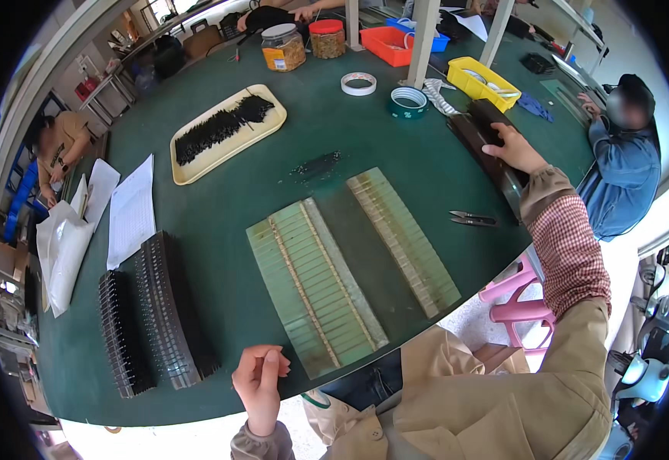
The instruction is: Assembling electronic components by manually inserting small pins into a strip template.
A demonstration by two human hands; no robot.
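Observation:
My right hand [515, 149] reaches to the right side of the table. Its fingers and thumb are wrapped over a long dark brown bar [479, 149], one of at least two lying side by side. My left hand [261, 379] is at the table's near edge, fingers curled and thumb pressed to them; anything inside is hidden. Beside it lies a pale green ribbed plate [308, 284] with lengthwise strips. A narrower green ribbed plate [403, 241] lies to the right, across a dark band. Small black scissors or snips [472, 218] rest near the bar.
Two black racks of small parts [169, 307] stand at left, near paper sheets [131, 211]. A cream tray [273, 126] holds thin black pieces. Tape rolls [407, 103], a yellow bin [484, 80] and lidded jars [283, 47] stand farther back. Other people sit around the table.

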